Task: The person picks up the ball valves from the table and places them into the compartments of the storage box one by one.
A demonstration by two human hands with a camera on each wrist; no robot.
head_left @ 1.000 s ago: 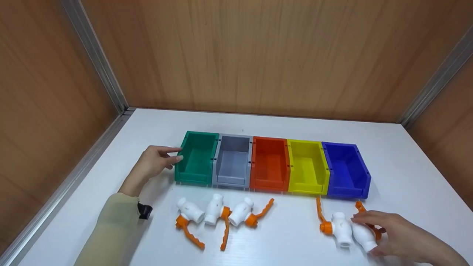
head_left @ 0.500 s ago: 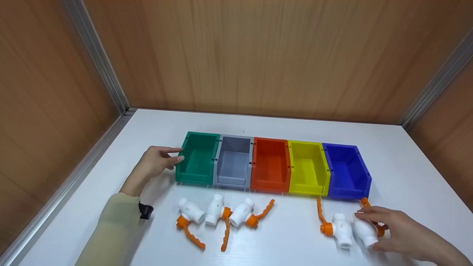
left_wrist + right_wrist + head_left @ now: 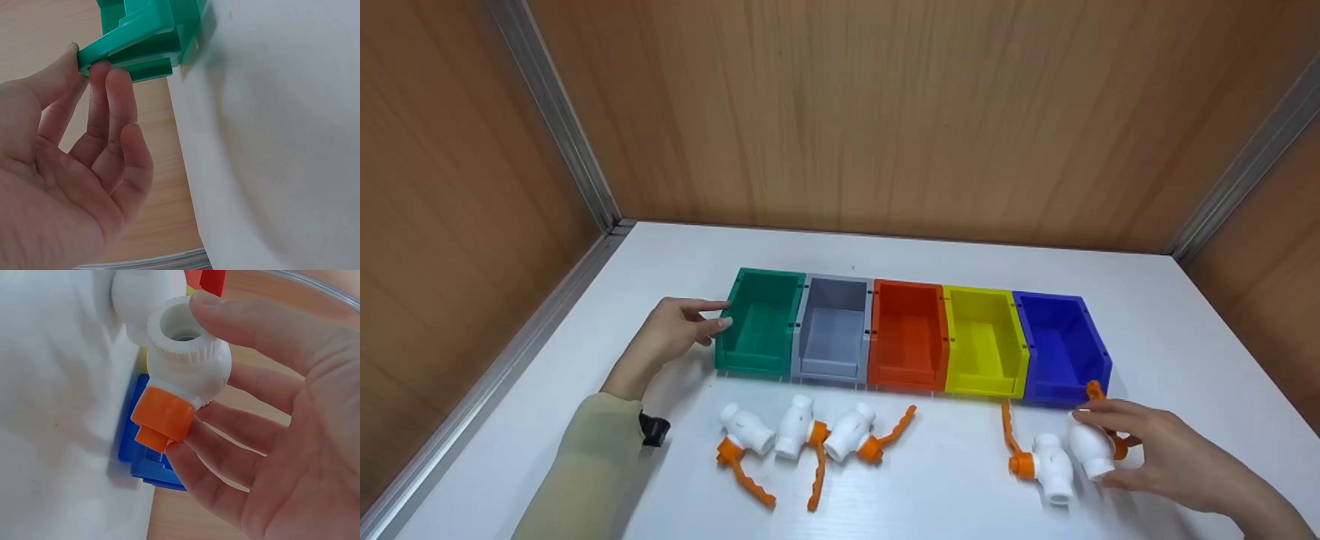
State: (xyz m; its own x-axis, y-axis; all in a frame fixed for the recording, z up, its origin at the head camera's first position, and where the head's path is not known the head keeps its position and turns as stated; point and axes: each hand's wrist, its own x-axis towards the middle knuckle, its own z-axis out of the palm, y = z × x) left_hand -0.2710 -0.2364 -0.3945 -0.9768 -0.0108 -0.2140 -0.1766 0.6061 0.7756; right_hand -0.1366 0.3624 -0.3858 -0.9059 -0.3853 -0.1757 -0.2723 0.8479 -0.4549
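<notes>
My left hand [image 3: 671, 330] pinches the side rim of the green bin [image 3: 765, 322]; in the left wrist view, thumb and fingertips [image 3: 100, 70] sit on either side of that rim. My right hand [image 3: 1159, 450] grips a white ball valve [image 3: 1089, 446] with an orange handle, thumb at one end and fingers round the body. In the right wrist view the valve's open socket [image 3: 183, 323] and orange cap [image 3: 163, 413] show, with the blue bin behind. A second white ball valve [image 3: 1054, 469] lies on the table just left of the held one.
Grey [image 3: 832, 330], red [image 3: 907, 334], yellow [image 3: 986, 341] and blue [image 3: 1061, 349] bins stand joined in a row with the green one. Three more ball valves [image 3: 796, 427] lie before the left bins. Wood panels [image 3: 885, 112] enclose the white table [image 3: 930, 495].
My right hand has raised the ball valve and moved it slightly towards the blue bin, away from the table's front. My left hand stays at the green bin.
</notes>
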